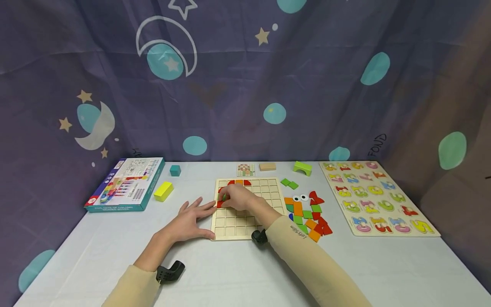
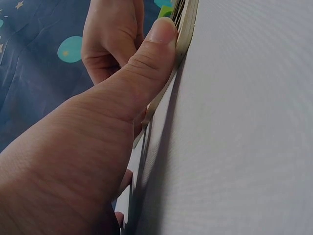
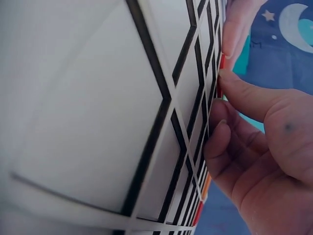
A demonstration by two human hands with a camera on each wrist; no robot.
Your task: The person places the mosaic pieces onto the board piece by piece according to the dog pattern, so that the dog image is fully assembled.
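Head view, left hand [image 1: 193, 222] grip spread against grid board [image 1: 238, 221], right hand [image 1: 240, 197] at red piece [image 1: 219, 205], pinch unclear, number puzzle [image 1: 367, 198] near tabletop's [image 1: 383, 268] right edge

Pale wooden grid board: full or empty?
Partly filled: the board has red quarter-round pieces and an orange square tile along its far edge; near squares bare.

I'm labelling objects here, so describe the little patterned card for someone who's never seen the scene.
On the white table, find the wooden grid board beneath the right hand. Just beyond its far edge lies the little patterned card, immediately left of a plain wooden block. Unlike that block, the card is flat and printed with a multicoloured pattern.
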